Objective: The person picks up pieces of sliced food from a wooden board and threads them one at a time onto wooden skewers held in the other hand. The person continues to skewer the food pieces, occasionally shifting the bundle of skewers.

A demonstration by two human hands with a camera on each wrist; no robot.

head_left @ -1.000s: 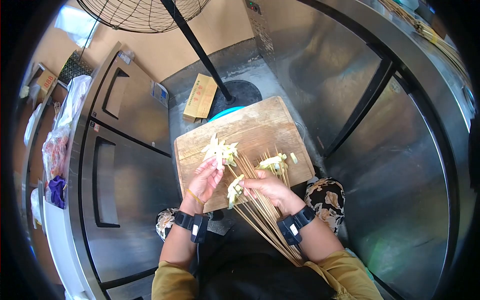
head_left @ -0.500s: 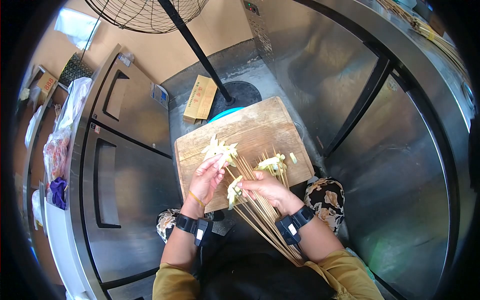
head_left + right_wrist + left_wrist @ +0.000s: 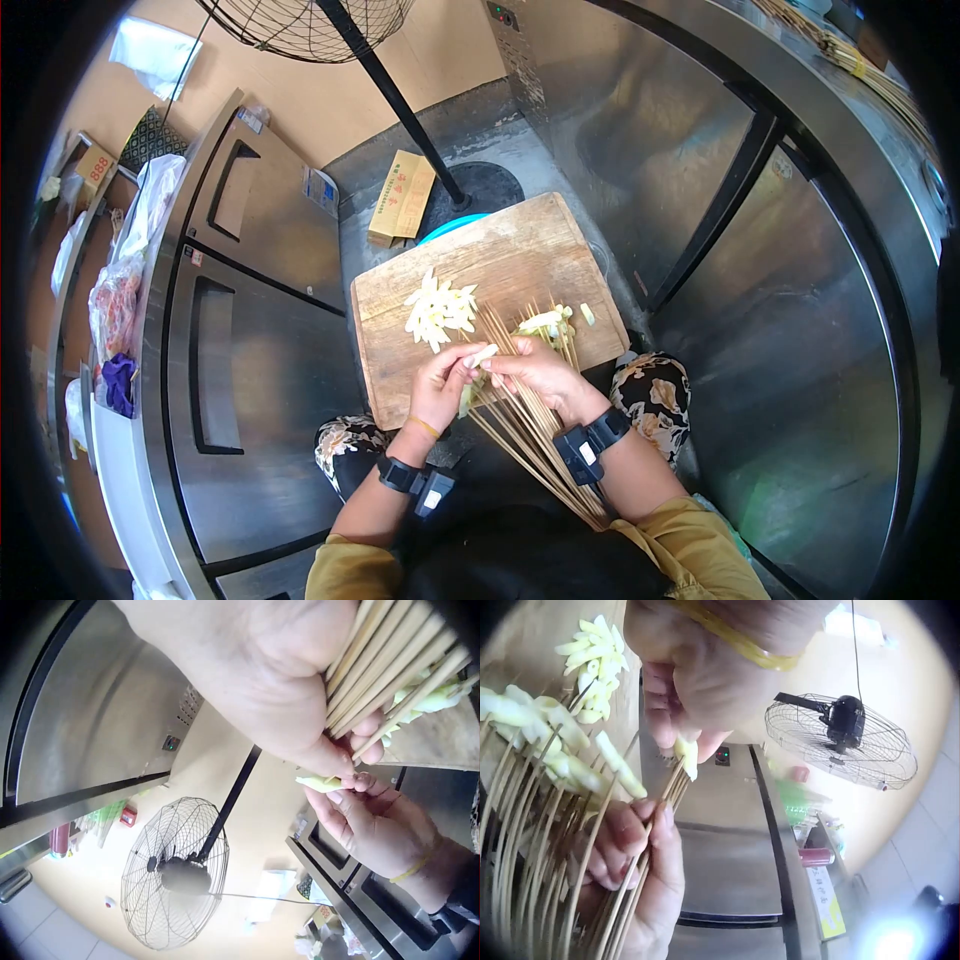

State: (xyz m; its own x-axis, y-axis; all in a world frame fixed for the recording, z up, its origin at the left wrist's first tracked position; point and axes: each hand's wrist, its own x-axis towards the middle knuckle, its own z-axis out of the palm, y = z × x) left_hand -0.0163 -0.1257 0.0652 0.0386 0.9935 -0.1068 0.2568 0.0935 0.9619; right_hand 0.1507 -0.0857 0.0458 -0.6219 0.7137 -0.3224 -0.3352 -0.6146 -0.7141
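One pale piece [image 3: 485, 354] is sitting over the near side of the cutting board [image 3: 520, 240], the left hand [image 3: 437, 388] pinching it. That hand is now working beside the right hand [image 3: 548, 380], having left the board's pile [image 3: 440, 308], so the piece is meeting the skewer tips. The right hand is gripping skewers [image 3: 525, 435] that are jutting past the board's near edge. Skewers and piled pieces are overlapping beyond counting; one loose piece [image 3: 587, 315] is lying near its right edge.
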